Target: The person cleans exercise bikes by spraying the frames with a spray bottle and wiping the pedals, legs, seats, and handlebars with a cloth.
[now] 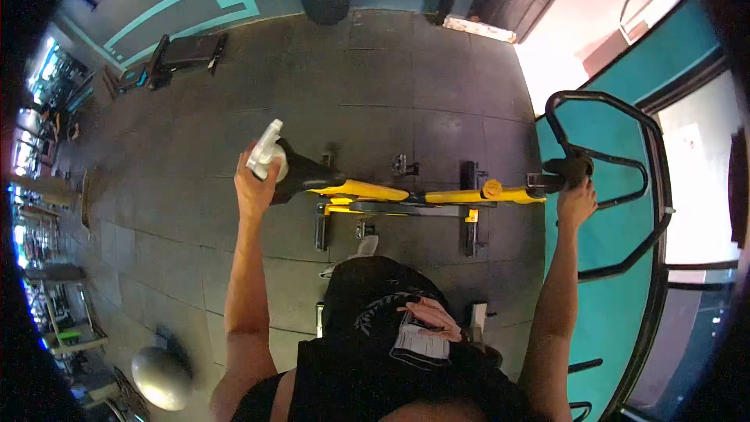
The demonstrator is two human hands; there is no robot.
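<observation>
My left hand [255, 186] is closed around a white spray bottle [267, 150], held at the black saddle [297, 174] of a yellow stationary bike [449, 196]. The bottle tilts, its trigger head pointing away from me. At the bike's other end, my right hand [576, 205] is closed at a dark lump [576, 167] by the middle of the black handlebar [658, 168]. Whether that lump is a cloth or part of the bike I cannot tell. The bike stands crosswise in front of me, with a pedal [403, 165] showing on its far side.
A silver ball [162, 377] lies on the dark tiled floor [250, 94] at lower left. A black bench-like machine [187, 53] stands by the far wall. Gym equipment lines the left side. Behind the handlebar is a teal wall [605, 238], with a bright doorway [551, 70] beyond.
</observation>
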